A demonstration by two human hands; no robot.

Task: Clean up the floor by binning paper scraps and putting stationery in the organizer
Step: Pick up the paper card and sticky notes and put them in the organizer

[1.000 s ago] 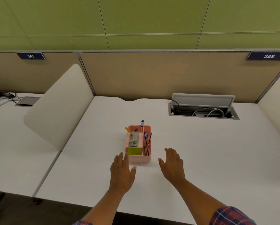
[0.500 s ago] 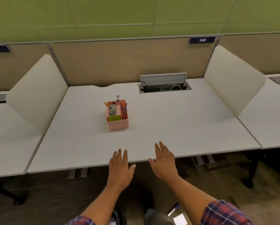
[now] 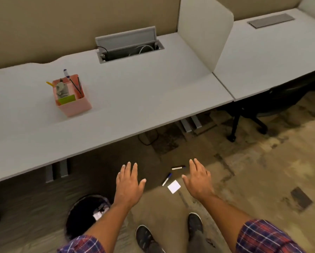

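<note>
While left hand (image 3: 129, 181) and right hand (image 3: 198, 181) hover empty, fingers (image 3: 129, 168) apart, pickup pending: likely pinch paper scrap (image 3: 174, 186) for bin (image 3: 85, 198).

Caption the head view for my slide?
Open left hand and right hand hover near pens and paper scrap on floor; bin nearby.

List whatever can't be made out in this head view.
Head view only:
- bin: partly covered by the left forearm; contents too dark to count.
- grey item in the organizer: too small to identify.
- chair: mostly hidden under the neighbouring desk.
- floor under the near desk: shadowed, scraps could go unseen.
</note>
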